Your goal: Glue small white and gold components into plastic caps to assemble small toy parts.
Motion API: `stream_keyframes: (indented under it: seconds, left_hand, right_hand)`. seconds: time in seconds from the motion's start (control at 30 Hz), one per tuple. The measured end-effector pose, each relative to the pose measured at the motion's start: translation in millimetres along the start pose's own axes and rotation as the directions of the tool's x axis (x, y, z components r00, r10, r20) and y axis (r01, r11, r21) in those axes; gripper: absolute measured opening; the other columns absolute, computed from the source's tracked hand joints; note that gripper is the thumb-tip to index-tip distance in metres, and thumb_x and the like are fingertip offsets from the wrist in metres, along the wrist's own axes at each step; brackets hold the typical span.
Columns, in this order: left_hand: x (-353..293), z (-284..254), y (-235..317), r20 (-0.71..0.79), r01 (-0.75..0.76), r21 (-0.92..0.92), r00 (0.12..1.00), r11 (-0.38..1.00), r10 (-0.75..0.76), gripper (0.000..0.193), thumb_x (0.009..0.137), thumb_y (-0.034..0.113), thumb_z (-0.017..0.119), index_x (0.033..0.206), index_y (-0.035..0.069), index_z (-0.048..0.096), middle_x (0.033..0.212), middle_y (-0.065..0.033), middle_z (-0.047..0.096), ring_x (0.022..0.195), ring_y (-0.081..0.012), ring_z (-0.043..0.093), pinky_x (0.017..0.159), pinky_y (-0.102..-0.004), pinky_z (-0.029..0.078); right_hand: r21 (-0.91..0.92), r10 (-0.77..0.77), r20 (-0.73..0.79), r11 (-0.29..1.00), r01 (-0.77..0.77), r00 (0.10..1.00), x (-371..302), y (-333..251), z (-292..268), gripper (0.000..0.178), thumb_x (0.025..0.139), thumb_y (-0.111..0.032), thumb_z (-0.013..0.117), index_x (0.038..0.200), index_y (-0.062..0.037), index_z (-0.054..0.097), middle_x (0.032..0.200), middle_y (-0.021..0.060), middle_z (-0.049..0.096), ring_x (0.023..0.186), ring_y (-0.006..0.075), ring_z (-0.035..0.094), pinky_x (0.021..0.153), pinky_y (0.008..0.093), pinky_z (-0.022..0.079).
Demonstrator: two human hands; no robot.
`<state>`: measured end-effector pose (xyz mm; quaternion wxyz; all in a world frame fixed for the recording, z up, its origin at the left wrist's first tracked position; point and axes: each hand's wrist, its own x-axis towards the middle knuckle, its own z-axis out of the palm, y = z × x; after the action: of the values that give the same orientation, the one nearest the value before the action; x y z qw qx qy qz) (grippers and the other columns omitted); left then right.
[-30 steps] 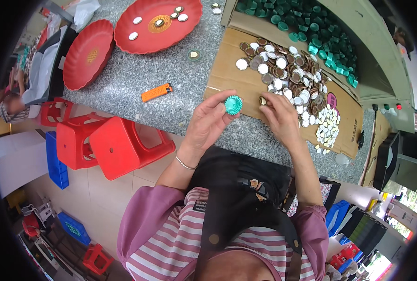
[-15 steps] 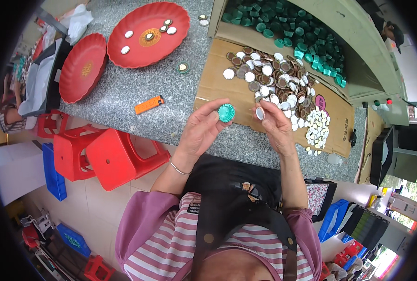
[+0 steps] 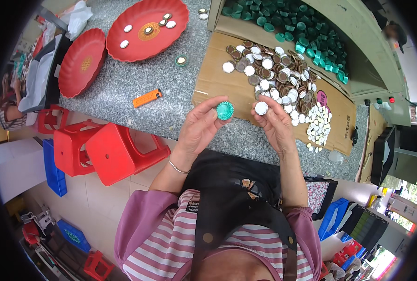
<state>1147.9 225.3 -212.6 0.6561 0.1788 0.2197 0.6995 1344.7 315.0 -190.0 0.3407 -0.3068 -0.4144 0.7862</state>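
Note:
My left hand [image 3: 198,129] pinches a small green fluted cup [image 3: 225,110], its hollow side in view. Level with it on the right, my right hand [image 3: 278,125] grips a small round cap-like disc [image 3: 261,108] with a crimped edge, white face showing. A gap separates cup and disc, both held above the counter's near edge. Beyond my right hand, a pile of similar white and brown discs [image 3: 267,63] lies on a flattened cardboard sheet [image 3: 213,65]. Beside that pile is a heap of small pale heart-shaped pieces [image 3: 319,124].
An open-fronted box holds many green cups [image 3: 292,21] at the back right. Two red scalloped trays [image 3: 119,40] stand at the left; the larger holds several discs. An orange lighter-like object [image 3: 147,98] and a green cup with a heart [image 3: 181,60] lie on the granite counter [image 3: 171,77]. Red stools [image 3: 110,154] stand below.
My right hand has turned the disc from a tilted, partly edge-on view to its white face showing. My left hand keeps the green cup, shifted only slightly.

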Motion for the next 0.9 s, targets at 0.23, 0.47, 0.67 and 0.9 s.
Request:
stream_keyframes:
  seconds: [0.23,0.47,0.67,0.9]
  left_hand:
    - [-1,-4,2,0.023,-0.001,-0.042,1.0,0.999,0.002,0.038,0.091,0.01,0.052,0.126,-0.003,0.045,0.112,-0.0103,0.057,0.102,-0.0169,0.056,0.091,-0.0323,0.046]
    - [-2,-8,3,-0.017,-0.019,-0.026,1.0,0.999,0.019,0.044,0.089,0.017,0.057,0.125,-0.005,0.044,0.114,-0.0181,0.055,0.101,-0.0228,0.057,0.088,-0.0325,0.047]
    - [-5,-14,10,-0.016,-0.021,-0.053,1.0,0.998,0.02,0.042,0.089,0.016,0.056,0.124,-0.005,0.045,0.114,-0.0176,0.055,0.102,-0.0228,0.056,0.089,-0.0327,0.047]
    - [-1,-13,11,-0.024,-0.022,-0.052,1.0,0.998,0.021,0.041,0.089,0.014,0.055,0.124,-0.005,0.045,0.114,-0.0168,0.055,0.105,-0.0227,0.055,0.091,-0.0333,0.046]
  right_hand:
    - [-0.864,-0.313,0.051,0.463,0.199,0.948,8,7,15,0.021,0.083,-0.005,0.06,0.104,-0.0029,0.06,0.093,0.0098,0.059,0.08,0.0172,0.063,0.065,0.0296,0.051]
    - [-0.949,-0.195,0.271,-0.215,0.229,0.942,24,-1,34,0.033,0.076,-0.007,0.065,0.108,-0.003,0.057,0.087,0.0137,0.053,0.084,0.0304,0.057,0.068,0.0392,0.05]
    - [-0.936,-0.117,0.343,-0.13,0.328,0.932,25,-21,27,0.041,0.074,-0.007,0.066,0.114,-0.0041,0.056,0.103,0.0135,0.056,0.09,0.0302,0.057,0.078,0.0374,0.048]
    - [-0.887,-0.024,0.443,-0.157,0.435,0.896,35,-21,23,0.033,0.073,-0.002,0.064,0.105,-0.0025,0.059,0.104,0.013,0.057,0.095,0.03,0.056,0.081,0.0377,0.047]
